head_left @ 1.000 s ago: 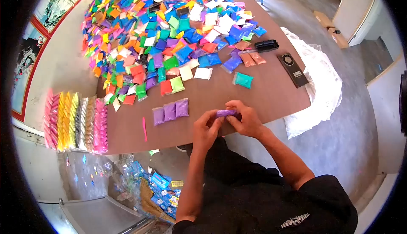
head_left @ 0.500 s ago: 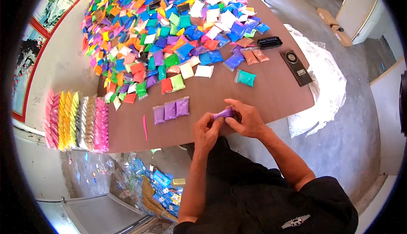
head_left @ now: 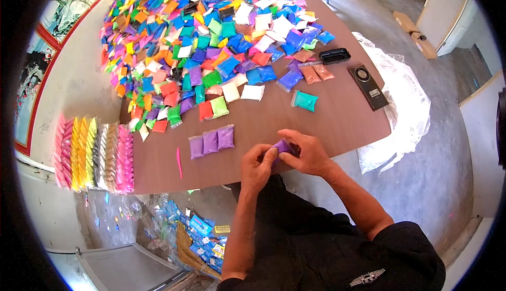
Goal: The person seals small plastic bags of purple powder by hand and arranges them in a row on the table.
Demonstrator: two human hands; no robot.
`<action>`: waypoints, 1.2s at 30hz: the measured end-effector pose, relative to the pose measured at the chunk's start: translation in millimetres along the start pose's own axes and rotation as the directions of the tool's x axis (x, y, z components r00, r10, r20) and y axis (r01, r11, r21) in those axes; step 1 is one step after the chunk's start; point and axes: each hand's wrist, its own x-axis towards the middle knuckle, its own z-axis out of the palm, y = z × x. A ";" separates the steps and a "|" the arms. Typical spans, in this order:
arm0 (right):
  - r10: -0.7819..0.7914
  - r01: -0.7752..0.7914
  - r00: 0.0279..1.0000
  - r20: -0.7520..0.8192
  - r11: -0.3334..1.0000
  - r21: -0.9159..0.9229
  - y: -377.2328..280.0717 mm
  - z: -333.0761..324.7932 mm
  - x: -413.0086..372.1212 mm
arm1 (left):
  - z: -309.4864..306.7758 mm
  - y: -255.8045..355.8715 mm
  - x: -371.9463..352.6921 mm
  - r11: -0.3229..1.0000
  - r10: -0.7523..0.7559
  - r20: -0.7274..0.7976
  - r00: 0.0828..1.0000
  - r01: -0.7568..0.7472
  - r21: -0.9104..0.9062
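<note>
Both hands pinch one small purple packet (head_left: 283,146) just above the table's front edge. My left hand (head_left: 258,165) grips its near left side with thumb and fingers. My right hand (head_left: 305,153) holds the right side, its index finger arched over the top. Much of the packet is hidden by the fingers. To the left lie three purple packets (head_left: 211,141) side by side, slightly overlapping. A thin pink stick-like tool (head_left: 179,163) rests further left on the table.
A large heap of colourful packets (head_left: 211,43) covers the far table (head_left: 337,127). Bundled rows of packets (head_left: 95,154) stand at the left edge. A teal packet (head_left: 304,100), a black tray-like object (head_left: 334,55) and a dark flat device (head_left: 368,87) lie to the right.
The purple packet has tilted between my fingers and less of it shows. Both hands stay nearly in place, with small finger shifts. The camera view has shifted slightly.
</note>
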 end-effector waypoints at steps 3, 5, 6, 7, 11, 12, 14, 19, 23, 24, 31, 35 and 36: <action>-0.029 0.031 0.999 0.021 0.995 -0.092 -1.2 0.7 3.1 | -0.8 -4.4 -3.5 0.995 -0.044 -0.051 0.998 0.040 -0.087; -0.002 0.012 0.998 0.068 0.989 -0.146 -4.0 -2.5 3.5 | 0.0 -1.6 -3.5 0.990 -0.068 -0.070 0.995 0.058 -0.130; 0.026 -0.002 0.993 0.117 0.980 -0.200 -4.4 -4.1 4.2 | 1.2 0.9 -3.6 0.989 -0.067 -0.062 0.996 0.058 -0.139; 0.024 -0.001 0.993 0.115 0.980 -0.201 -3.9 -4.9 4.5 | 2.5 3.7 -3.0 0.987 -0.066 -0.056 0.996 0.057 -0.147; 0.009 -0.002 0.997 0.074 0.995 -0.097 7.1 -2.2 1.9 | 5.8 5.8 -0.1 0.998 -0.011 -0.025 1.000 0.009 -0.070; -0.049 0.054 0.998 0.051 0.994 -0.097 10.7 -1.4 1.2 | 6.1 5.3 0.6 0.998 -0.009 -0.017 1.000 0.008 -0.064; -0.038 0.044 0.998 0.057 0.993 -0.107 10.0 -2.7 0.7 | 7.6 4.8 0.8 0.998 -0.009 -0.008 1.000 0.009 -0.057; 0.017 -0.013 0.999 0.046 0.996 -0.087 -2.4 -3.0 2.7 | 6.6 -1.6 -1.4 0.990 -0.034 -0.057 0.998 0.026 -0.139; 0.072 -0.068 0.996 0.059 0.995 -0.069 -2.2 -1.9 4.0 | 5.6 -0.8 -3.8 0.981 -0.053 -0.086 0.995 0.037 -0.188; 0.058 -0.054 0.997 0.058 0.996 -0.077 -0.5 -2.2 3.9 | 5.6 -3.6 -3.3 0.986 -0.044 -0.077 0.996 0.031 -0.164; 0.150 -0.155 0.987 0.050 0.979 0.133 10.1 -2.3 1.4 | 9.1 14.6 -2.4 0.996 -0.022 -0.008 1.000 0.021 -0.085; 0.056 -0.060 0.997 0.060 0.996 0.069 9.9 -3.9 1.4 | 5.5 -1.0 -1.5 0.996 -0.021 0.025 0.999 0.023 -0.090; 0.064 -0.068 0.993 0.095 0.997 0.044 9.3 -4.4 1.3 | 4.2 -4.3 -1.0 0.990 -0.036 0.032 0.999 0.040 -0.135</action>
